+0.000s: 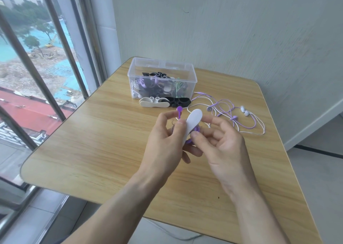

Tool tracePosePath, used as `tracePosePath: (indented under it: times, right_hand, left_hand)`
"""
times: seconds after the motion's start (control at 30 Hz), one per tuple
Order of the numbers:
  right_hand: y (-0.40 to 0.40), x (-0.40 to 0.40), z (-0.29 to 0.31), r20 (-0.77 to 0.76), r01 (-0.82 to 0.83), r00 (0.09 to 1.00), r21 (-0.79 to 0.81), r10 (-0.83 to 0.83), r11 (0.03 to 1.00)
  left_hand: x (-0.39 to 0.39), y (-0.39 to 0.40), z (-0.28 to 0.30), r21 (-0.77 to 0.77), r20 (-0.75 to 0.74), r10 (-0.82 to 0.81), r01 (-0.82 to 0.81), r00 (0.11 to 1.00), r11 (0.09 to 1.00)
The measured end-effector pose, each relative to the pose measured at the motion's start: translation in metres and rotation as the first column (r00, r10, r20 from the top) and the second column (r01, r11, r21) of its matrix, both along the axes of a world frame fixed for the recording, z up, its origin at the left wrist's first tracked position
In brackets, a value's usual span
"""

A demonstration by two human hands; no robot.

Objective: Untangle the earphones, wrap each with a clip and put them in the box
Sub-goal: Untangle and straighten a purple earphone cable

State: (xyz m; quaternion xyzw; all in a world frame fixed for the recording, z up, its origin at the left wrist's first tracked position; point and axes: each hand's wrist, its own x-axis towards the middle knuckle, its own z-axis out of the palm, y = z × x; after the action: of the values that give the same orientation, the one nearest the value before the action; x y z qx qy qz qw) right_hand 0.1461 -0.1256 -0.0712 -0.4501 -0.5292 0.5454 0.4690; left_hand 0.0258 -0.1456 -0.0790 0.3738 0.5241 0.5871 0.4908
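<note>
STATE: left hand (167, 132) and right hand (220, 139) pinch white clip (192, 123) round coiled purple earphone (189, 141) | RISK: thumbs slip, clip springs open, coil unwinds.

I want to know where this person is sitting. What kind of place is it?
Probably a room high up in a city building. A wooden table stands by a big window, and far below are rooftops and a building site with diggers.
</note>
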Motion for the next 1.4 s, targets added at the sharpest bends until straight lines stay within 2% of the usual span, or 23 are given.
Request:
tracePosePath:
  times: [0.13, 0.23, 0.37, 0.47, 0.6, 0.7, 0.8, 0.87, 0.97, 1.1, 1.2, 1.3, 1.4]
  right_hand:
    - [0.003, 0.007, -0.001, 0.090, -0.077, 0.994, 0.078, 0.070, 0.994]
    - [0.004, 0.013, 0.001, 0.163, -0.142, 0.979, 0.105, 0.124, 0.984]
    - [0.007, 0.021, -0.001, 0.258, -0.093, 0.964, 0.115, 0.061, 0.989]
    - [0.010, 0.024, -0.004, 0.336, -0.108, 0.941, 0.150, 0.052, 0.983]
    - [0.011, 0.025, -0.006, 0.312, -0.083, 0.950, 0.171, 0.025, 0.982]
    - [0.013, 0.028, -0.007, 0.287, -0.041, 0.958, 0.167, -0.009, 0.985]
    - [0.014, 0.034, -0.005, 0.300, -0.176, 0.945, 0.125, 0.132, 0.976]
    - [0.013, 0.033, -0.004, 0.286, -0.289, 0.925, 0.097, 0.251, 0.953]
    - [0.011, 0.028, -0.004, 0.273, -0.220, 0.947, 0.169, 0.169, 0.961]
    - [0.009, 0.012, -0.008, 0.255, -0.076, 0.967, 0.230, 0.015, 0.970]
    - [0.008, -0.006, -0.015, 0.219, 0.031, 0.972, 0.249, -0.087, 0.968]
    - [0.013, -0.023, -0.020, 0.173, 0.141, 0.966, 0.267, -0.191, 0.953]
    - [0.021, -0.035, -0.021, 0.103, 0.176, 0.973, 0.238, -0.205, 0.955]
  left_hand:
    - [-0.004, 0.003, -0.005, 0.060, -0.166, -0.013, 0.023, 0.986, 0.998]
    - [-0.010, 0.004, -0.007, 0.054, -0.235, -0.032, 0.045, 0.971, 0.998]
    - [-0.021, 0.007, -0.010, -0.034, -0.309, -0.142, 0.138, 0.940, 0.990]
    - [-0.023, 0.009, -0.015, -0.123, -0.298, -0.218, 0.189, 0.929, 0.974]
    - [-0.025, 0.011, -0.013, -0.103, -0.329, -0.239, 0.217, 0.913, 0.971]
    - [-0.031, 0.011, -0.008, -0.042, -0.382, -0.313, 0.322, 0.869, 0.946]
    - [-0.036, 0.009, 0.001, -0.047, -0.329, -0.437, 0.447, 0.837, 0.893]
    - [-0.037, 0.008, 0.004, -0.087, -0.288, -0.476, 0.472, 0.831, 0.877]
    - [-0.036, 0.009, 0.003, -0.130, -0.243, -0.411, 0.391, 0.878, 0.911]
    - [-0.037, 0.013, -0.002, -0.146, -0.262, -0.216, 0.182, 0.941, 0.972]
    - [-0.038, 0.015, -0.006, -0.111, -0.165, -0.031, 0.012, 0.986, 0.994]
    - [-0.043, 0.019, -0.006, -0.095, -0.103, 0.079, -0.089, 0.992, 0.992]
    - [-0.048, 0.021, 0.000, -0.111, 0.074, 0.177, -0.168, 0.981, 0.980]
